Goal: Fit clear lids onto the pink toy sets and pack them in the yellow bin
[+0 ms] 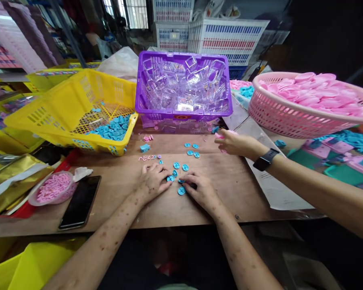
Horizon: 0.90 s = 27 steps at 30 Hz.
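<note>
My left hand (153,180) rests on the wooden table, its fingertips closed at a blue wheel-like disc (170,178). Facing it, my right hand (199,188) pinches a small blue piece (180,181), mostly covered by the fingers. Just below those fingers lies another blue disc (181,191). A small blue part (174,173) sits between the two hands. Several more blue discs (185,167) lie flat beyond them. Small pink pieces (147,158) and a blue block (144,148) are on the table past my left hand.
Another person's hand (230,143) with a watch reaches in from the right, holding something pink. Behind stand a yellow basket (109,86), a purple crate (181,114) of clear cases and a pink basket (278,114). A phone (81,201) and a pink-filled bowl (55,187) lie left.
</note>
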### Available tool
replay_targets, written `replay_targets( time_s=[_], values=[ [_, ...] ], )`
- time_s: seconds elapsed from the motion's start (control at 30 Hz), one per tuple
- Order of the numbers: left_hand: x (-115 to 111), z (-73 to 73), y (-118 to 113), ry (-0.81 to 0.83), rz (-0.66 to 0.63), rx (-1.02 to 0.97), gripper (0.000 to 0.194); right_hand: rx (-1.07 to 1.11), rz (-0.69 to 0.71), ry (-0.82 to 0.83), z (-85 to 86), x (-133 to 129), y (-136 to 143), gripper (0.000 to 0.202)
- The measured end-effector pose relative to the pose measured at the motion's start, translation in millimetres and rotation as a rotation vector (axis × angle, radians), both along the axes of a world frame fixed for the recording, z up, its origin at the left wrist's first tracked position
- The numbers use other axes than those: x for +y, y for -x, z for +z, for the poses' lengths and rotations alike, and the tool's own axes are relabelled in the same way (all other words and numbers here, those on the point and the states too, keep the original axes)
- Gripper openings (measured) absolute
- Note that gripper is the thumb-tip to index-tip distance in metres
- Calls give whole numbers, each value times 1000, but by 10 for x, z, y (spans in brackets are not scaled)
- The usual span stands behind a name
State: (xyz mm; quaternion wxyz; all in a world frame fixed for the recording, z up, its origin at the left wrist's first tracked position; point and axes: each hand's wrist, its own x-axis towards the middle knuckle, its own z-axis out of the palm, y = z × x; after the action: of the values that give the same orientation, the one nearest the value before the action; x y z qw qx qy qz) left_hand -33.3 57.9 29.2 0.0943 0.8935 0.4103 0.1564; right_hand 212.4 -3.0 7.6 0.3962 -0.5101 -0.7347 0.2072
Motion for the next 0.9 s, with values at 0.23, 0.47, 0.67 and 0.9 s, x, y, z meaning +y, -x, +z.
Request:
replay_targets(
  time_s=[0.23, 0.47, 0.67, 0.9],
  values=[
    [-47, -5, 24, -101, -53, 5, 28, 121, -60, -4, -28, -29, -53, 15],
    [35, 168, -64, -75, -94, -58, 27, 268, -172, 33, 63, -213, -285, 17],
    [417, 223, -313, 39, -230, 117, 24, 277, -201, 98, 42, -304, -328, 22],
    [322, 313, -38, 52, -216, -126, 28, 229, -84, 35, 95, -293, -304, 19]
  ],
)
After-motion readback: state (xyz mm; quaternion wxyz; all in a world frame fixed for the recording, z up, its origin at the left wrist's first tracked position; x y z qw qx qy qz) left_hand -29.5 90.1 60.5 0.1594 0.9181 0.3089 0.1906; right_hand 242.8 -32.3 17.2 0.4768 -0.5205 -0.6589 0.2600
